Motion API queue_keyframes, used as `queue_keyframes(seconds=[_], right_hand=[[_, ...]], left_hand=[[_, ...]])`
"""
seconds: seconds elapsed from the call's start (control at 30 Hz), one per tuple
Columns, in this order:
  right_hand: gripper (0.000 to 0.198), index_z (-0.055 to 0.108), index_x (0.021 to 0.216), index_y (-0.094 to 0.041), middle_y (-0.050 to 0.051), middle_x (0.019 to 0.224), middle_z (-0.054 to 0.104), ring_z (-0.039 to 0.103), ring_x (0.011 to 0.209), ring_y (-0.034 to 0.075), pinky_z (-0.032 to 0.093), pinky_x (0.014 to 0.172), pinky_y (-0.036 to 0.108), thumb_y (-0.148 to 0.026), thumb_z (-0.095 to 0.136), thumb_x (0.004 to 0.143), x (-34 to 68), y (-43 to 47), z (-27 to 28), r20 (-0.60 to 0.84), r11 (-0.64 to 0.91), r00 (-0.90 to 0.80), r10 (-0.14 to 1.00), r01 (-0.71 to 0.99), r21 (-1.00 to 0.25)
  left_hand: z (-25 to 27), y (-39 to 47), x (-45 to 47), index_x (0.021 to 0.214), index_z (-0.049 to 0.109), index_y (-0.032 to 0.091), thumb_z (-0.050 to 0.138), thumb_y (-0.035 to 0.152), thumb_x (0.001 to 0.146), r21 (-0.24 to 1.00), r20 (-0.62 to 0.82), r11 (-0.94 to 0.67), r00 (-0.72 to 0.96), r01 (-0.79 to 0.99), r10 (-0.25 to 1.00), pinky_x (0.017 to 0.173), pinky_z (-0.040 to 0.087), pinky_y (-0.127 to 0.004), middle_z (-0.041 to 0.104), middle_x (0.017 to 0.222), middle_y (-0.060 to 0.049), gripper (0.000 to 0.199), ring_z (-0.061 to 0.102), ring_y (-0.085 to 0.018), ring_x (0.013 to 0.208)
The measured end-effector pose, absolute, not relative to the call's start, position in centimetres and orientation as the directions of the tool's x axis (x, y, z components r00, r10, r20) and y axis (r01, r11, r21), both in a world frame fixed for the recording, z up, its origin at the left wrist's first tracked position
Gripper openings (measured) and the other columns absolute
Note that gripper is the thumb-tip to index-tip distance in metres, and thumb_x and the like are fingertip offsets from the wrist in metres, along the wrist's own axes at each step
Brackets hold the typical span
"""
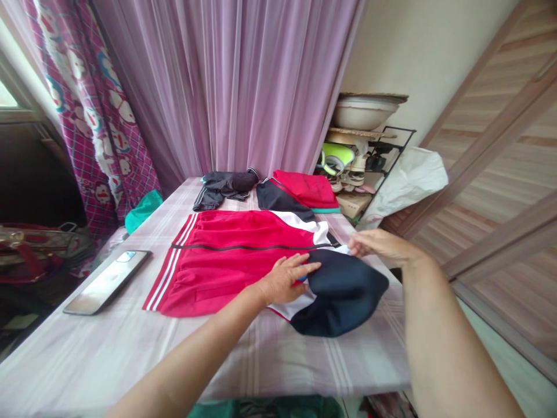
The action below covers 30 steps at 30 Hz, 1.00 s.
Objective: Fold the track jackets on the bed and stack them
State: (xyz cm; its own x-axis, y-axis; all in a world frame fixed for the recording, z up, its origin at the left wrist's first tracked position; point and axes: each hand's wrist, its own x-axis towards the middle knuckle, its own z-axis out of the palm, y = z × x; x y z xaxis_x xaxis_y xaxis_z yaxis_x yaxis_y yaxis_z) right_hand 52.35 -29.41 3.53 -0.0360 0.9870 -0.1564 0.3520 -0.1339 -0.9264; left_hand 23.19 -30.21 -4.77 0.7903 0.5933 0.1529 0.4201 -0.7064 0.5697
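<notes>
A blue emblem on the red, white and navy track jacket is partly covered by the left hand, so it cannot be read; the round mark on the back of the smartphone, left of the jacket, is too faint to name. The jacket lies flat on the worktop, over a pale plaid tablecloth, with 2 white stripes along its hem. The left hand rests on it with fingers spread; the right hand is at its collar end with fingers bent, and whether they pinch fabric I cannot tell. Beyond the jacket are dark folded trousers, folded red and navy clothing and a lilac curtain. Beyond its collar end, a metal rack carries a white basin, shoes and a cardboard box.
</notes>
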Motion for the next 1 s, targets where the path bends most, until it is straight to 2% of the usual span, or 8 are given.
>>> queue_keyframes(seconds=[0.1,0.23,0.33,0.47,0.57,0.7,0.87,1.0], right_hand=[[0.039,0.074,0.066,-0.019,0.006,0.068,0.074,0.065,0.057,0.017,0.047,0.048,0.023,-0.055,0.083,0.055,50.7,-28.0,3.1,-0.059,-0.077,0.056,0.997,0.432,-0.899],[0.03,0.074,0.068,-0.019,0.002,0.066,0.073,0.064,0.056,0.015,0.042,0.046,0.021,-0.048,0.078,0.064,47.4,-26.7,4.2,-0.057,0.073,-0.194,0.979,0.599,-0.797],[0.019,0.072,0.065,-0.02,-0.002,0.059,0.069,0.06,0.054,0.013,0.04,0.046,0.02,-0.039,0.076,0.067,45.0,-25.4,5.1,-0.049,0.193,-0.298,0.953,0.725,-0.661],[0.018,0.071,0.077,-0.019,0.003,0.08,0.076,0.065,0.06,0.014,0.043,0.049,0.021,-0.032,0.06,0.083,41.7,-23.0,3.1,-0.035,0.076,-0.148,0.988,0.682,-0.727],[0.021,0.07,0.083,-0.019,0.005,0.087,0.077,0.069,0.07,0.016,0.048,0.058,0.023,-0.027,0.051,0.089,39.3,-22.1,-0.9,0.013,0.019,-0.014,1.0,0.708,-0.706],[0.021,0.071,0.084,-0.021,0.007,0.094,0.076,0.069,0.091,0.021,0.048,0.079,0.029,-0.024,0.051,0.089,38.5,-23.2,-6.6,0.2,0.106,-0.006,0.98,0.864,-0.493],[0.03,0.072,0.095,-0.021,0.01,0.101,0.075,0.067,0.096,0.024,0.047,0.085,0.032,-0.03,0.044,0.092,41.6,-24.8,-9.5,0.38,0.076,0.1,0.919,0.903,-0.423],[0.029,0.073,0.097,-0.022,0.009,0.099,0.076,0.068,0.091,0.026,0.047,0.079,0.032,-0.032,0.046,0.09,43.2,-25.0,-9.6,0.323,-0.017,0.168,0.932,0.907,-0.422]], left_hand=[[-5.9,-31.9,24.8,0.146,0.047,0.03,0.053,0.029,0.091,0.617,0.092,-0.718,0.876,0.323,0.474,0.117,0.028,-0.056,0.048,0.152,-0.009,0.055,0.042,-0.028,0.141],[-6.8,-34.7,26.6,0.139,0.054,0.042,0.06,0.027,0.087,0.627,0.096,-0.729,0.901,0.276,0.423,0.121,0.025,-0.046,0.056,0.144,0.007,0.055,0.052,-0.026,0.133],[-6.3,-35.6,27.0,0.133,0.06,0.045,0.06,0.025,0.086,0.65,0.152,-0.723,0.891,0.235,0.427,0.117,0.033,-0.038,0.063,0.136,0.012,0.051,0.059,-0.024,0.126],[-5.2,-34.0,25.0,0.131,0.064,0.033,0.048,0.029,0.094,0.705,0.156,-0.688,0.91,0.171,0.385,0.103,0.048,-0.031,0.071,0.124,0.006,0.041,0.065,-0.021,0.116],[-5.3,-31.3,20.8,0.126,0.066,0.027,0.043,0.033,0.097,0.678,0.134,-0.674,0.852,0.293,0.506,0.1,0.05,-0.033,0.072,0.121,0.0,0.038,0.067,-0.021,0.11],[-7.1,-28.1,12.6,0.12,0.069,0.023,0.049,0.039,0.095,0.466,0.16,-0.661,0.678,0.588,0.717,0.111,0.043,-0.042,0.068,0.128,-0.008,0.036,0.059,-0.024,0.123],[-9.0,-26.5,6.2,0.126,0.066,0.023,0.045,0.046,0.097,0.348,0.174,-0.611,0.592,0.711,0.787,0.115,0.037,-0.044,0.064,0.136,-0.007,0.043,0.053,-0.024,0.131],[-8.9,-26.0,6.0,0.126,0.066,0.02,0.044,0.049,0.095,0.324,0.162,-0.592,0.573,0.738,0.803,0.114,0.038,-0.041,0.064,0.135,-0.008,0.048,0.053,-0.024,0.131]])
